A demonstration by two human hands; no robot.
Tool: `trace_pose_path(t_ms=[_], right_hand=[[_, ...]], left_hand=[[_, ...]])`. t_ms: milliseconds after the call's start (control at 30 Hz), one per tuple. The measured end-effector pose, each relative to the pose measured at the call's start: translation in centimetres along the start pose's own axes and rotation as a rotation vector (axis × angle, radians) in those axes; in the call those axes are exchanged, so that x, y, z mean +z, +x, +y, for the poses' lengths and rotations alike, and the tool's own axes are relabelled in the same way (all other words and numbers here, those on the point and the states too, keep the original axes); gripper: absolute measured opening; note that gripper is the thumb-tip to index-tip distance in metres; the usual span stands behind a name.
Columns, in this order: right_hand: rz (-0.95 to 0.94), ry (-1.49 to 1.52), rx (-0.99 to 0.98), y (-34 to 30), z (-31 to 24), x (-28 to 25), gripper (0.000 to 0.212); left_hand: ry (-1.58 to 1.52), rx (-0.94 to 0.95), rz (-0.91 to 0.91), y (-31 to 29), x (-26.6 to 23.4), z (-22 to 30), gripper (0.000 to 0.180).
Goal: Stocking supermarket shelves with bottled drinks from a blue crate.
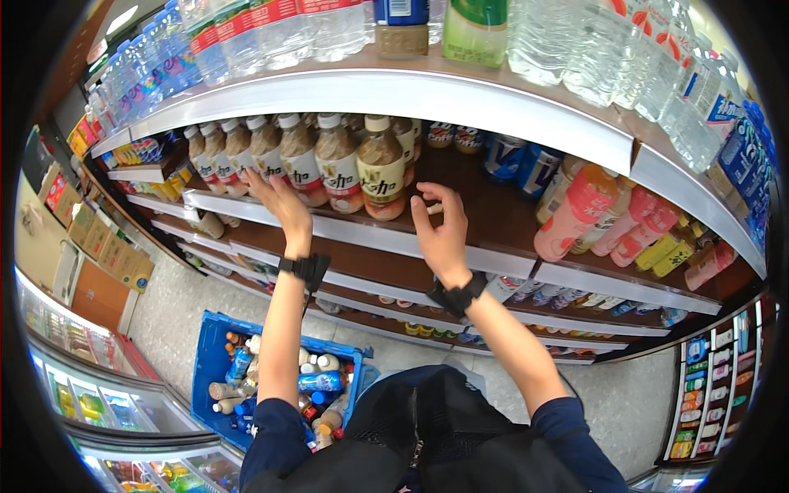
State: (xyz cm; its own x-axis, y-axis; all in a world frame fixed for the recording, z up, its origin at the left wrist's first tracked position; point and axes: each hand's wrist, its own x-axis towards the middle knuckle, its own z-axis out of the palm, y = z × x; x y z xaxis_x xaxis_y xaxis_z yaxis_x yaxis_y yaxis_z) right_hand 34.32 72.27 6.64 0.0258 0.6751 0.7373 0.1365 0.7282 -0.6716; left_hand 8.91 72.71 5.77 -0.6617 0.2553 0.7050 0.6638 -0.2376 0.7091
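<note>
- We hold our left hand (pixel 285 207) unclenched before the brown bottles (pixel 335 168).
- Our right hand (pixel 444 234), released and loosely curled, is beside the end bottle (pixel 382 172).

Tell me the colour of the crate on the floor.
The crate is blue, shown best in the head view.

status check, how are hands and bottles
Left hand open, at the brown-drink bottles. Right hand half open beside the row. Bottles upright on shelf. Nothing visibly between hands and bottles.
</note>
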Motion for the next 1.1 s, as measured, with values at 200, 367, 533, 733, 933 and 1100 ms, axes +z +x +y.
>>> trace_pose_path(t_ms=[200, 367, 533, 733, 933, 1100], right_hand=[[-0.211, 0.382, -0.245, 2.8, -16.0, -9.5, 0.049], [-0.501, 0.431, -0.692, 5.3, -22.1, -19.6, 0.084], [0.033, 0.196, -0.704, 5.5, -22.7, -18.4, 0.053], [0.194, 0.328, -0.738, 5.6, -21.0, -23.9, 0.043], [0.387, 0.523, -0.788, 5.9, -21.2, -29.2, 0.035], [0.215, 0.767, -0.095, 4.2, -16.9, -32.1, 0.039]], left_hand=[[-0.106, 0.146, -0.226, -6.7, 0.1, 5.3, 0.072], [-0.141, 0.394, -0.393, -12.2, 2.6, 8.6, 0.076], [0.002, 0.417, -0.33, -15.4, 7.3, 10.4, 0.074], [0.275, 0.555, -0.342, -16.3, 8.6, 11.4, 0.063], [0.275, 0.463, -0.379, -16.7, 8.8, 15.5, 0.05], [-0.106, 0.268, -0.457, -18.7, 6.6, 22.2, 0.029]])
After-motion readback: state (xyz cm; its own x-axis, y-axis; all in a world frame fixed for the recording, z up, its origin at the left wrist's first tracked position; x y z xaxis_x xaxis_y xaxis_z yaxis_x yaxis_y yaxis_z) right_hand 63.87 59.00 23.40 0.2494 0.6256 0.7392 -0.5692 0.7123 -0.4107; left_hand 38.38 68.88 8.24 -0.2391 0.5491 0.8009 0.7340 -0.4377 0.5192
